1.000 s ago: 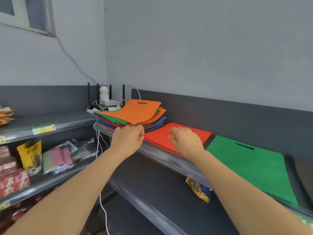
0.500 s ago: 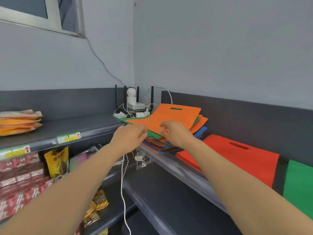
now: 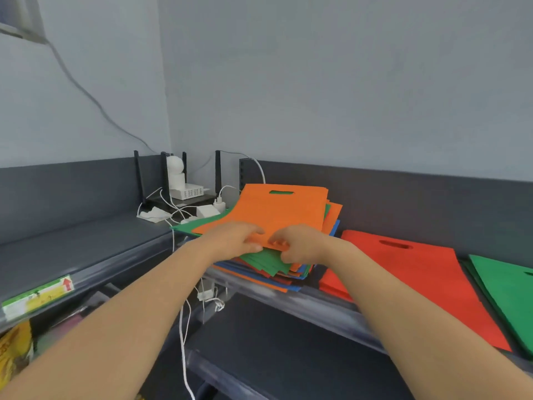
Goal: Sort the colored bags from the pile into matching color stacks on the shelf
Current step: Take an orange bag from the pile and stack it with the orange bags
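Left of the orange bag (image 3: pixel 278 216), an illegible red-arrow shelf label (image 3: pixel 37 295).

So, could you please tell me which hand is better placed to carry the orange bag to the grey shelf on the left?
Left, probably. Both hands pinch the near edge of the orange bag, but the left hand is nearer that shelf and need not cross the right hand.

My only camera rides on my head, looking forward and down into the corner where the shelf (image 3: pixel 86 243) meets the walls (image 3: pixel 346 82). The wide lens gives the upper half of the frame to wall. My forearms (image 3: pixel 129 327) enter from the lower corners. My left hand (image 3: pixel 233 241) and right hand (image 3: pixel 302 243) meet close in at centre frame, gripping the orange bag (image 3: pixel 282 212).
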Tool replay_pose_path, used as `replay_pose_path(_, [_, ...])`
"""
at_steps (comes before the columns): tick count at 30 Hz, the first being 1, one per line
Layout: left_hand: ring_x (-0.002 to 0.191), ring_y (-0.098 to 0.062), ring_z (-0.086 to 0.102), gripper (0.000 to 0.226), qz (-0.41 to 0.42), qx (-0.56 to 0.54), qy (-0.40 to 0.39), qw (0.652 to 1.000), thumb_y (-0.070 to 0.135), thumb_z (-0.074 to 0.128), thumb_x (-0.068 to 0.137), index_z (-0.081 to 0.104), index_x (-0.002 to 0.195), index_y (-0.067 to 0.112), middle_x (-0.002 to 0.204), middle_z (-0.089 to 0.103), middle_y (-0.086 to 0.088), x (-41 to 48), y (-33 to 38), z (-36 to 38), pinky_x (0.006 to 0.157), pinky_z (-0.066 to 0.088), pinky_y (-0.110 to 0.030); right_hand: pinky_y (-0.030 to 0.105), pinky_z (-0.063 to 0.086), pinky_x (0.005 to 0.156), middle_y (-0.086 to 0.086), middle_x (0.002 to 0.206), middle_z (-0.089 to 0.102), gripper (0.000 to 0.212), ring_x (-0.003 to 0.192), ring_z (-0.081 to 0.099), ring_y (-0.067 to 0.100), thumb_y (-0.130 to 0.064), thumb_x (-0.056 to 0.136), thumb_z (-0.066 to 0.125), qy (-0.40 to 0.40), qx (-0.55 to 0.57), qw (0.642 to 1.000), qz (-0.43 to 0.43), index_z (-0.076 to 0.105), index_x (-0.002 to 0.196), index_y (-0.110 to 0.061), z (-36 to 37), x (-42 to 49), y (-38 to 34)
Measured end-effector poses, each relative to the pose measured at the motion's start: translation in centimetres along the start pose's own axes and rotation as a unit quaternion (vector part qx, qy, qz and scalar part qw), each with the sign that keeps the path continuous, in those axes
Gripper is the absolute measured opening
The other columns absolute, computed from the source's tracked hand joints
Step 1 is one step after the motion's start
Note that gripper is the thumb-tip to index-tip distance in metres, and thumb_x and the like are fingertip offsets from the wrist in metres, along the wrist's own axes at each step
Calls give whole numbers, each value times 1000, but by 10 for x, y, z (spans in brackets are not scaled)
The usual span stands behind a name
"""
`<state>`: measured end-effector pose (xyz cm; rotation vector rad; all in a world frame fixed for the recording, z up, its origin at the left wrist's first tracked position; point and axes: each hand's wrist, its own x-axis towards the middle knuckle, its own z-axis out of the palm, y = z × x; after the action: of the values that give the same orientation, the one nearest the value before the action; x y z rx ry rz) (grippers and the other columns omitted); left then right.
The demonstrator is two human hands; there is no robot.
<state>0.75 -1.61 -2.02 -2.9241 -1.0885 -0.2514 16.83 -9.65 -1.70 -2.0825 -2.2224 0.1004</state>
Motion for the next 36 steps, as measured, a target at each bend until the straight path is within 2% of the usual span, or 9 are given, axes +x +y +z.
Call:
replay_pose_path(5, [104, -23, 57, 30, 53, 50, 1, 997, 37, 45, 97, 60, 119, 23, 111, 63, -1, 15, -5, 2, 79, 43, -31, 36, 47, 83, 7, 122, 61, 52, 110, 55, 30, 2, 85, 40, 74, -54, 995, 35, 54, 130, -21, 16, 6, -2])
replay_pose_path(10, [87, -30, 59, 20, 45, 106, 87, 990, 12, 38, 99, 53, 111, 16, 93, 63, -12, 14, -15, 15, 61, 37, -31, 36, 48, 73, 9, 109, 64, 27, 100, 59, 33, -15, 92, 43, 211, -45, 965, 152, 61, 112, -18, 19, 4, 5])
replay_pose_path(15, [82, -30, 58, 13, 4, 39, 129, 991, 4, 37, 95, 44, 99, 14, 89, 59, -10, 17, -18, 16, 64, 44, -36, 35, 44, 75, 13, 121, 54, 41, 97, 61, 33, -34, 97, 45, 307, 134, 905, 262, 45, 129, -8, 6, -3, 19])
replay_pose_path(18, [79, -31, 59, 16, -12, 35, 156, 987, 1, 36, 92, 41, 101, 14, 89, 61, -10, 16, -17, 16, 64, 46, -38, 22, 50, 56, 18, 99, 63, 49, 57, 65, 23, -40, 99, 39, 258, 476, 778, 319, 41, 128, -1, -2, 1, 22])
replay_pose_path(21, [66, -28, 50, 12, -1, 45, 223, 974, 2, 41, 93, 44, 98, 12, 66, 40, 1, 10, -15, 17, 56, 40, -37, 37, 59, 56, 29, 93, 61, 45, 70, 68, 37, -49, 96, 43, 160, 759, 562, 285, 34, 125, -16, -7, -2, 22])
replay_pose_path(23, [64, -26, 51, 8, 80, 68, 294, 950, 5, 50, 90, 50, 88, 12, 67, 42, 3, 6, -12, 16, 49, 32, -31, 38, 58, 50, 31, 96, 64, 46, 70, 70, 39, -42, 96, 49, 123, 806, 515, 264, 36, 125, -10, -5, 0, 27])
replay_pose_path(27, [87, -17, 61, 21, 122, 86, 266, 952, 37, 44, 96, 56, 104, 22, 98, 61, 8, 3, -5, 14, 56, 38, -26, 33, 55, 42, 24, 80, 68, 25, 64, 69, 35, 2, 93, 45, 101, 796, 538, 258, 49, 118, 2, 0, 1, 31])
replay_pose_path(31, [106, -15, 58, 31, 126, 110, 243, 956, 40, 49, 94, 51, 123, 28, 120, 58, 12, 10, 4, 16, 67, 43, -27, 29, 53, 40, 12, 93, 63, 33, 74, 62, 24, 6, 93, 46, 147, 762, 584, 240, 51, 123, -7, -5, -4, 30])
replay_pose_path(36, [66, -24, 65, 5, 174, 125, 329, 920, 18, 60, 87, 65, 88, 18, 75, 68, 3, 12, 14, 13, 45, 41, -27, 31, 54, 40, 18, 87, 65, 28, 58, 68, 26, -1, 95, 48, 163, 754, 588, 244, 49, 123, -3, -7, -11, 37])
